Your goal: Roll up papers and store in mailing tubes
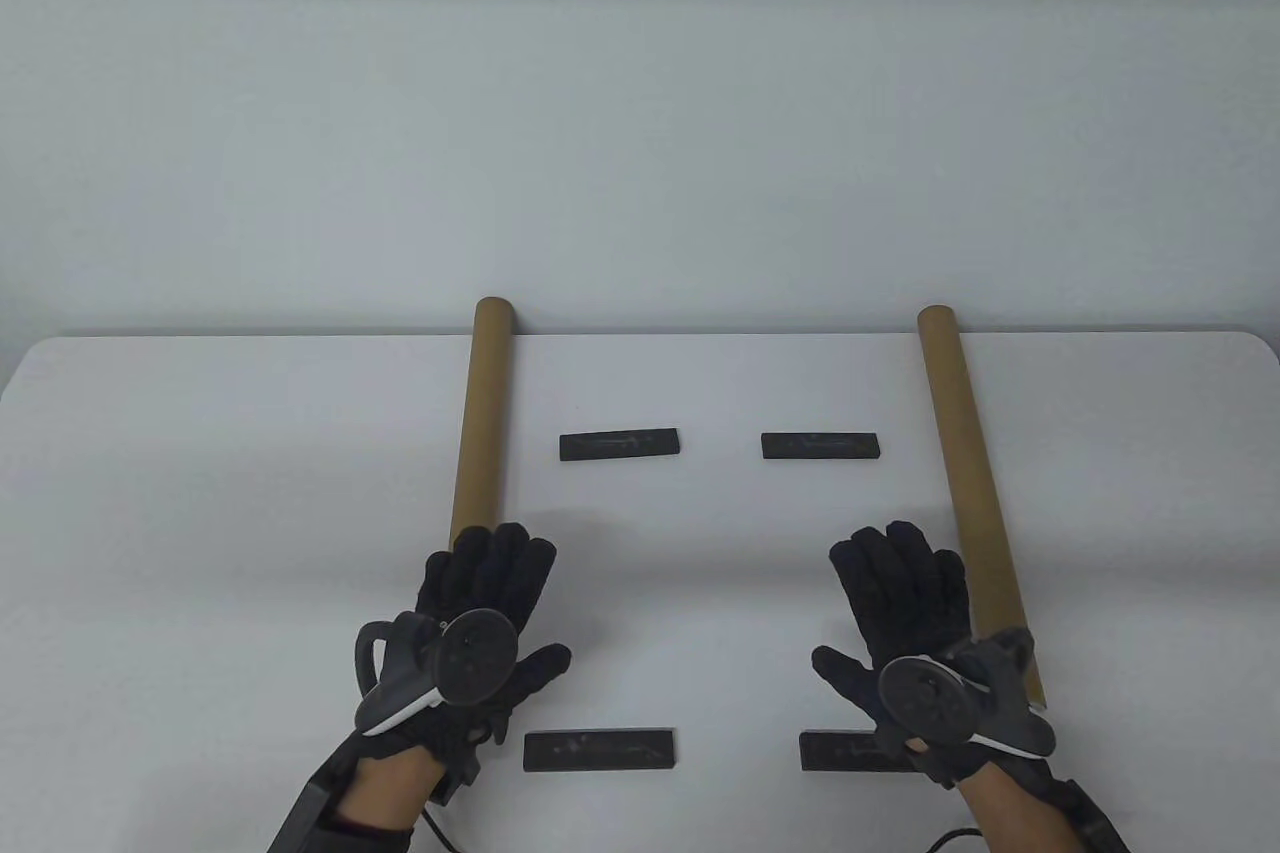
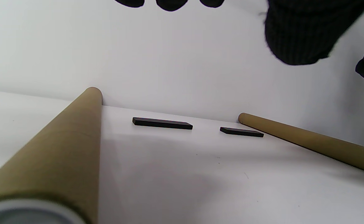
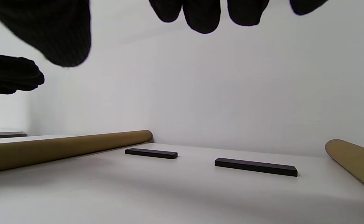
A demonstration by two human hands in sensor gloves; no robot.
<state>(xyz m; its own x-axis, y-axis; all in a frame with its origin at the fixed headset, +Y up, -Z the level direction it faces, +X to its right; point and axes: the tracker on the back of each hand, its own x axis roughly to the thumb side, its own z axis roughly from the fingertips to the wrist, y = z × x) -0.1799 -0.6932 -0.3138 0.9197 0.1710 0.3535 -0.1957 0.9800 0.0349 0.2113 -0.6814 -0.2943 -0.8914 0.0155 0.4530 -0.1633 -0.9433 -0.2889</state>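
Two brown cardboard mailing tubes lie lengthwise on the white table (image 1: pixel 200 493): the left tube (image 1: pixel 480 423) and the right tube (image 1: pixel 970 493). My left hand (image 1: pixel 490 593) hovers flat, fingers straight, over the near end of the left tube and holds nothing. My right hand (image 1: pixel 900 593) is likewise flat and empty, just left of the right tube. In the left wrist view the left tube (image 2: pixel 60 155) runs close by, a pale cap at its near end, and the right tube (image 2: pixel 309 143) lies farther off. I cannot make out any sheet of paper against the white surface.
Four flat black bars lie between the tubes: two far ones (image 1: pixel 618 445) (image 1: pixel 820 445) and two near ones (image 1: pixel 598 751) (image 1: pixel 850 751), the last partly under my right hand. A pale wall stands behind the table's far edge (image 1: pixel 700 333).
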